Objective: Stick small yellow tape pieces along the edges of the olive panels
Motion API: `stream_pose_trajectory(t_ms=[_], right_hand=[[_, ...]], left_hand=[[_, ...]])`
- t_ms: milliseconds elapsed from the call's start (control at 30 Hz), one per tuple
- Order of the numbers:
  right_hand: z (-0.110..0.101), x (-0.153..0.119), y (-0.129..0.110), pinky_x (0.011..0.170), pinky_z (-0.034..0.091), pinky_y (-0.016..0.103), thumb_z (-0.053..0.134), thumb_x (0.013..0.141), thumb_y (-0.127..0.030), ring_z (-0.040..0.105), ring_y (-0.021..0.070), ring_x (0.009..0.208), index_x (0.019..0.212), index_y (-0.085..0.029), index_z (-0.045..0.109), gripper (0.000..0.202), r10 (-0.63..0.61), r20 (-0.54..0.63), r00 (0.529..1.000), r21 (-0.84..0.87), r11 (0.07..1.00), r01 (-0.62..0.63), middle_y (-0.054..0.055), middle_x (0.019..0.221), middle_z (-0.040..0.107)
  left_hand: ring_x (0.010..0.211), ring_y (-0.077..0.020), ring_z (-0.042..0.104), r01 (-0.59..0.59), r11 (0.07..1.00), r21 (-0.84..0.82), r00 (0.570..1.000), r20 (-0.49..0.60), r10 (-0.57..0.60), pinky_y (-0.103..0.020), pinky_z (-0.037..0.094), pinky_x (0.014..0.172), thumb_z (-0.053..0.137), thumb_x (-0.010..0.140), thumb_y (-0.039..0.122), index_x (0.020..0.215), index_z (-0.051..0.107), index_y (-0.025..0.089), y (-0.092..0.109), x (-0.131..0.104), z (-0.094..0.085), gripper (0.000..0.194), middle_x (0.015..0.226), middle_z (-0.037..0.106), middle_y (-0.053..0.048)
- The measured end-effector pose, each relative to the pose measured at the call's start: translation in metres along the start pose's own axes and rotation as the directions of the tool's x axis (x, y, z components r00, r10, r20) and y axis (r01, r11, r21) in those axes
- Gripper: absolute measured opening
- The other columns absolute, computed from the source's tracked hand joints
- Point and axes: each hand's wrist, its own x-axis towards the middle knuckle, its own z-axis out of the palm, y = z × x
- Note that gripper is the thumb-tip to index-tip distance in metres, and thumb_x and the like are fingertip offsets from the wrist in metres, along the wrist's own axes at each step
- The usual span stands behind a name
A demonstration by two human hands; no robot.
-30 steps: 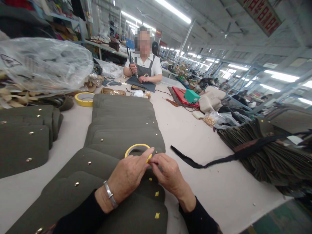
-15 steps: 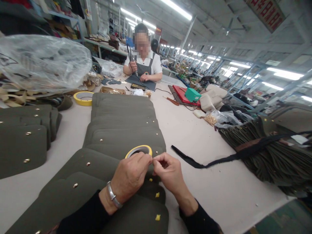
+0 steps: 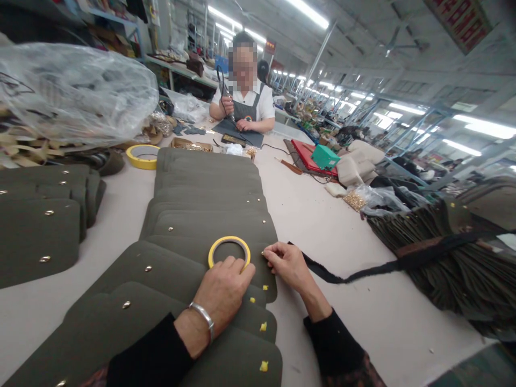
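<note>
The left hand [image 3: 226, 285] has its fingers curled over the near edge of a yellow tape roll [image 3: 229, 239], which stands tilted above the olive panels [image 3: 201, 188] (a silver bangle [image 3: 208, 318] circles that wrist). The right hand [image 3: 288, 264] is nearly closed, thumb and forefinger brought together beside the right edge of a panel, at a small gold stud [image 3: 263, 252]; whether a scrap of tape lies between the fingertips is too small to tell.

The panels overlap in a long row on the pale counter [image 3: 318, 226], with further gold studs showing along their left side. Near the right edge, below the right hand, sit small yellow tape pieces [image 3: 263, 327]. A second tape roll [image 3: 143, 163] lies flat beside the far left of the row, and a stack of studded panels [image 3: 40, 231] rests at the left.

To the right, a black strip [image 3: 341, 280] reaches from behind the right hand to a thick pile of dark pieces [image 3: 431, 269]. At the far end, a co-worker [image 3: 250, 113] in a striped apron grips a corded tool [image 3: 231, 116].
</note>
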Motion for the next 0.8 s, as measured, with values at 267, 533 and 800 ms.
stream_pose_trajectory(t_ms=[267,533,800], right_hand=[[0.005,0.003,-0.012,0.060,0.042,0.025,0.055,0.083,-0.016,0.061,0.0148,0.062,0.074,-0.018,0.066,0.014,-0.260,0.013,0.966,-0.391,0.887,0.244,0.001,0.067,0.068],[-0.007,-0.008,0.004,0.072,0.048,0.028,0.052,0.092,-0.019,0.064,0.0174,0.073,0.100,-0.018,0.060,0.011,-0.475,-0.028,0.880,-0.472,0.782,0.407,0.003,0.078,0.066],[-0.005,-0.005,-0.013,0.076,0.049,0.031,0.049,0.092,-0.010,0.063,0.0217,0.082,0.091,-0.014,0.067,0.019,-0.489,0.347,0.800,-0.705,0.427,0.566,0.010,0.084,0.068]], left_hand=[[0.088,-0.0245,0.056,0.011,0.999,-0.034,0.999,0.035,-0.010,-0.039,0.050,0.075,0.042,0.089,0.008,0.092,0.058,0.020,-0.001,0.000,-0.002,0.020,0.094,0.063,-0.006],[0.088,-0.0251,0.056,0.013,0.999,-0.052,0.999,0.030,-0.011,-0.040,0.051,0.075,0.039,0.090,0.008,0.094,0.058,0.020,0.000,-0.003,-0.004,0.023,0.095,0.062,-0.006],[0.083,-0.0262,0.055,-0.016,0.999,0.044,1.000,-0.024,0.017,-0.040,0.048,0.070,0.039,0.088,0.007,0.091,0.057,0.020,-0.005,-0.004,-0.003,0.022,0.087,0.060,-0.006]])
